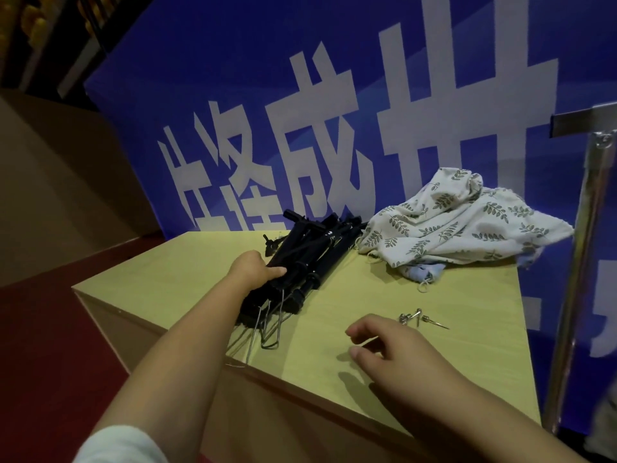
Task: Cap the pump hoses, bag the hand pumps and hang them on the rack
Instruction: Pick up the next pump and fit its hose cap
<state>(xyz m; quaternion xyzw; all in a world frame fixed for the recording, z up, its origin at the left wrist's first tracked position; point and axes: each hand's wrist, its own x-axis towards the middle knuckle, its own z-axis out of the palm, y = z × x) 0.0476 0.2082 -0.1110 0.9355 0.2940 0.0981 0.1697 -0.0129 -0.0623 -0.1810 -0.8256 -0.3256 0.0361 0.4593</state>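
The hand pumps (310, 259) lie in a black pile that runs from the middle of the desk toward its far edge, the barrels stacked one across another, with thin wire foot loops (270, 325) sticking out at the near end of the pile. My left hand (257, 269) rests on the left side of the pile with the thumb and fingers closed around one black barrel; which pump it grips I cannot tell, as the barrels overlap.

My right hand (397, 349) hovers just above the bare desk (160, 289) toward the near right part, palm down, fingers loosely curled and holding nothing. Just beyond its fingertips lies a small cluster of metal needle fittings (419, 318), silver, one with a long point aimed toward the right edge. They are apart from the pile.

At the far right corner lies a heap of cloth bags (464, 222), white with a grey leaf print, with a pale blue one showing under the near side of the heap. The heap touches or nearly touches the far end of the pump pile.

A chrome rack post (581, 262) stands upright just beside the right edge of the desk, with a dark crossbar (584, 123) at its top. A blue banner (300, 95) with large white characters stands behind the far edge. A red floor (50, 345) lies to the left of the desk.
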